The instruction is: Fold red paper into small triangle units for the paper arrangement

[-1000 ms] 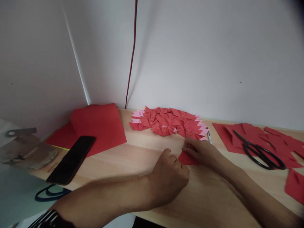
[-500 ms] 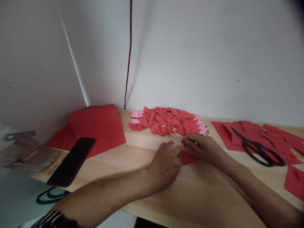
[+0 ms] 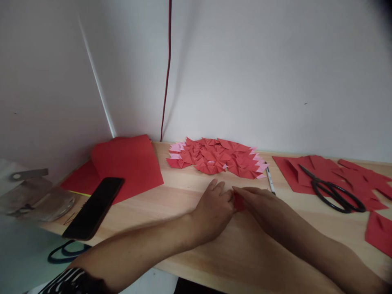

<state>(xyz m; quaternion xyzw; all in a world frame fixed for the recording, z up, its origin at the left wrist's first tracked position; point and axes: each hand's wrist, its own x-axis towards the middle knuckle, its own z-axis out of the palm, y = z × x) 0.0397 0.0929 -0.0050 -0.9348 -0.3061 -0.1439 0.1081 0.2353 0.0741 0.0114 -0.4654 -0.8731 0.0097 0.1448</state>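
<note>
A small piece of red paper (image 3: pixel 239 203) lies on the wooden table, mostly covered by both hands. My left hand (image 3: pixel 214 210) is bent over its left edge, fingers curled, thumb side against the paper; the fingertips are partly hidden. From the right, my right hand (image 3: pixel 262 204) lies over the paper with its fingers stretched out flat, their tips close to my left hand. Beyond the hands, folded red and pink paper pieces (image 3: pixel 214 157) sit in overlapping rows by the wall. A white pen (image 3: pixel 270 178) lies just past my right hand.
To the right, black-handled scissors (image 3: pixel 332 192) rest on cut red sheets (image 3: pixel 288 173), with another red piece (image 3: pixel 379 234) nearer. Large red sheets (image 3: pixel 131 167) and a black phone (image 3: pixel 94 209) occupy the left. A clear container (image 3: pixel 45 200) stands at the left edge. A dark cable (image 3: pixel 167 73) hangs along the wall.
My right hand has come down and nearer, going from bent fingers above the paper to flat on it. More of the pen shows now. My left hand has stayed about still.
</note>
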